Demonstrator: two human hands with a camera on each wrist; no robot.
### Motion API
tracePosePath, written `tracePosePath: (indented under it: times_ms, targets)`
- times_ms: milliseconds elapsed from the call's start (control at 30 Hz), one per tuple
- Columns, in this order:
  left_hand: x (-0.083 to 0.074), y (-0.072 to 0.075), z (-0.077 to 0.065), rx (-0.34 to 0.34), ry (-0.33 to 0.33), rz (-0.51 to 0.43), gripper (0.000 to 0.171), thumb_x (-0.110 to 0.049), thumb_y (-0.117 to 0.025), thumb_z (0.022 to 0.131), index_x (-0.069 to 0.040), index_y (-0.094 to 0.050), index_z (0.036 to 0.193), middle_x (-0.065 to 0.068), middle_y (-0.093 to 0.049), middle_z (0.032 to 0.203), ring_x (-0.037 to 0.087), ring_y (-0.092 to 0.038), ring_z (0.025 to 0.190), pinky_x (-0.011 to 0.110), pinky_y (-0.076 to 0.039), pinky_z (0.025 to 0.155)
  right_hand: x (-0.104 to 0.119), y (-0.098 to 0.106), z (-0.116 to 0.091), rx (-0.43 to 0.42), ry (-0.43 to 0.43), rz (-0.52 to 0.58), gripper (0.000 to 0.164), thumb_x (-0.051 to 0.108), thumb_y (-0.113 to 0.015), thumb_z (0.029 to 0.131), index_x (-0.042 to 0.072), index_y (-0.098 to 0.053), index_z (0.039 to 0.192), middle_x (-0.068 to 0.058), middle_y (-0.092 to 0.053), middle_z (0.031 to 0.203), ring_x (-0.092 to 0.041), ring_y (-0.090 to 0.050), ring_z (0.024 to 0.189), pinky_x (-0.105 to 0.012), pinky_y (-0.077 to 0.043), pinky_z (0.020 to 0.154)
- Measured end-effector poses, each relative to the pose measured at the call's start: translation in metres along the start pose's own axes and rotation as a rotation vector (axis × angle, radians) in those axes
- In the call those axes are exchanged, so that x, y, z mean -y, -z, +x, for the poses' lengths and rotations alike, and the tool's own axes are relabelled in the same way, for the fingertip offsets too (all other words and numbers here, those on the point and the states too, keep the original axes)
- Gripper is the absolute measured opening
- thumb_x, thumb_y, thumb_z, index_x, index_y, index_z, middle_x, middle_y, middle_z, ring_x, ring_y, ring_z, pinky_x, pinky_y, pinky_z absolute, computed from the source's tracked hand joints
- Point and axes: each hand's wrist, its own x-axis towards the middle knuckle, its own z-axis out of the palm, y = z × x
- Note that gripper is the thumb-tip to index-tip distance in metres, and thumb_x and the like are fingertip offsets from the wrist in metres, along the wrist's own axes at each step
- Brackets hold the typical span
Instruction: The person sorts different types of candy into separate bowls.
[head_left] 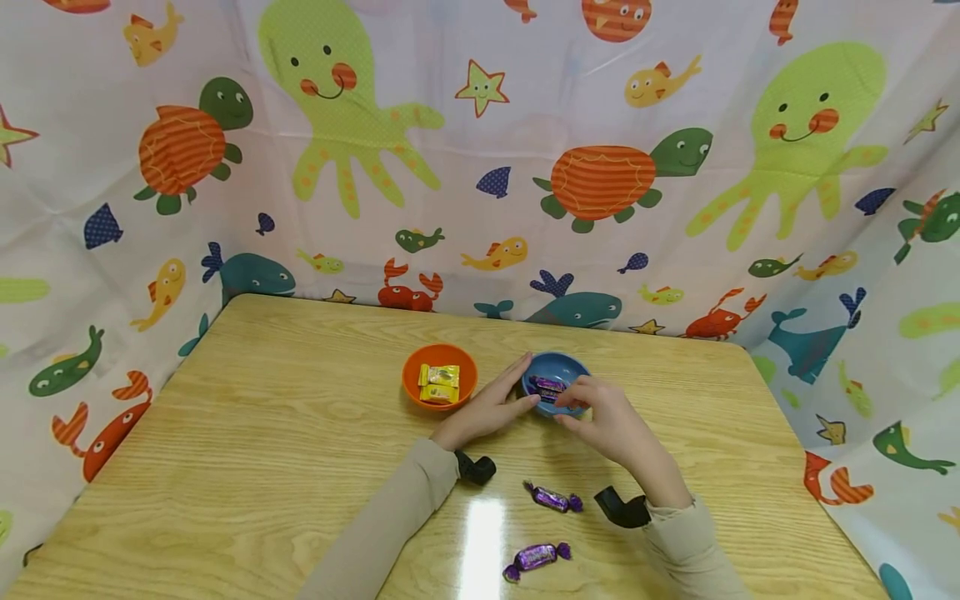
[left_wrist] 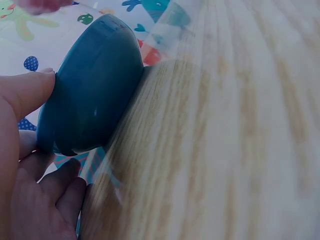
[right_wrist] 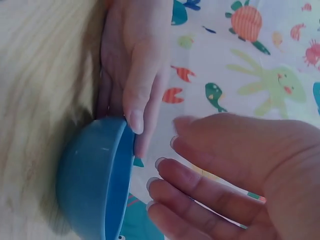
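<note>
A blue bowl (head_left: 576,365) stands on the table with purple-wrapped candies (head_left: 547,384) lying in it. My left hand (head_left: 491,407) holds the bowl from its left, the thumb at the rim and the fingers along the side wall. Over the bowl's right edge hovers my right hand (head_left: 611,419), its fingers loosely bent. No candy shows between the thumb and fingers of this right hand (right_wrist: 220,170) in the right wrist view. Two more purple candies, one twist-wrapped candy (head_left: 552,498) and a nearer candy (head_left: 537,557), lie on the table between the forearms.
Left of the blue bowl stands an orange bowl (head_left: 411,362) holding yellow-wrapped candies (head_left: 438,377), close to my left hand. The wooden table (head_left: 285,417) ends at the back against a curtain (head_left: 450,100) printed with sea animals, which also hangs at both sides.
</note>
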Motion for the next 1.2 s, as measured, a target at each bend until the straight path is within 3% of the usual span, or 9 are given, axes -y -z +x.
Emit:
tracePosePath:
  times_ms: [200,433,533,767,1200]
  targets:
    - [-0.002,0.001,0.000,0.001,0.005,0.012,0.079,-0.051,-0.051,0.100,-0.020,-0.011,0.161,-0.003,-0.006,0.167,0.010,-0.006,0.150,0.043,-0.013,0.121,0.008,-0.002,-0.017,0.023,0.042,0.013,0.012,0.008,-0.080,0.084,0.010,-0.074,0.094,0.000,-0.066,0.090,-0.021,-0.063,0.083,-0.040,-0.056,0.074]
    - [-0.001,0.001,0.001,-0.003,0.005,0.026,0.078,-0.049,-0.052,0.101,-0.020,-0.011,0.161,-0.003,-0.007,0.167,0.011,-0.006,0.150,0.043,-0.012,0.121,0.011,-0.011,-0.036,0.089,0.113,0.022,0.014,0.008,-0.080,0.083,0.008,-0.074,0.095,-0.001,-0.068,0.089,-0.019,-0.063,0.081,-0.035,-0.056,0.071]
    - [-0.001,0.001,0.001,0.001,0.009,0.031,0.078,-0.049,-0.052,0.101,-0.021,-0.011,0.161,-0.002,-0.007,0.166,0.011,-0.006,0.150,0.043,-0.012,0.121,0.012,-0.016,-0.043,0.159,0.097,0.048,0.016,0.009,-0.082,0.081,0.008,-0.073,0.094,-0.001,-0.068,0.088,-0.017,-0.063,0.079,-0.034,-0.056,0.069]
    - [-0.002,0.000,0.001,-0.005,0.016,0.031,0.078,-0.047,-0.052,0.101,-0.019,-0.011,0.161,-0.001,-0.008,0.167,0.011,-0.007,0.150,0.042,-0.012,0.121,0.011,-0.027,-0.050,0.370,-0.034,0.114,0.022,0.019,-0.087,0.077,0.012,-0.074,0.094,0.007,-0.064,0.090,-0.007,-0.057,0.077,-0.025,-0.052,0.067]
    - [0.000,0.001,0.001,-0.005,0.010,0.034,0.078,-0.049,-0.051,0.101,-0.019,-0.011,0.161,0.000,-0.007,0.167,0.012,-0.006,0.150,0.044,-0.012,0.121,0.012,-0.032,-0.050,0.391,-0.058,0.125,0.021,0.010,-0.087,0.075,0.015,-0.071,0.088,0.009,-0.060,0.085,-0.005,-0.054,0.073,-0.023,-0.050,0.063]
